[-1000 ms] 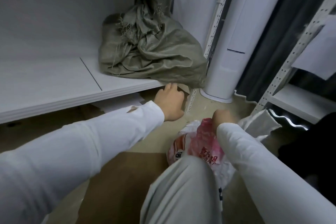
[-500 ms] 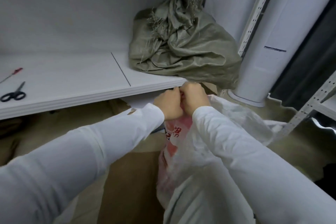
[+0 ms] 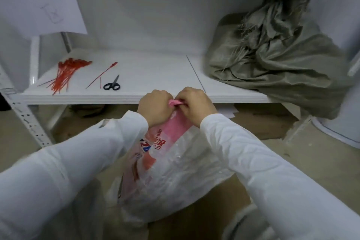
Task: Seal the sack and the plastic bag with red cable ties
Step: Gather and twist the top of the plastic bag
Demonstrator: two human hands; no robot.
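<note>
Both hands remain together as before, now just in front of the shelf (image 3: 148, 72) edge. The left hand (image 3: 154, 107) and right hand (image 3: 196, 106) each clutch the plastic bag (image 3: 175, 177) by its bunched pink neck. The sack (image 3: 282, 64) slumps at the shelf's right end, the red cable ties (image 3: 65, 73) lie at its left end, and the scissors (image 3: 112, 84) lie between them.

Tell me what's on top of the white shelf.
A bundle of red cable ties, one loose tie, black scissors and, at the right end, the crumpled sack. Anything under or behind the sack is covered.
</note>
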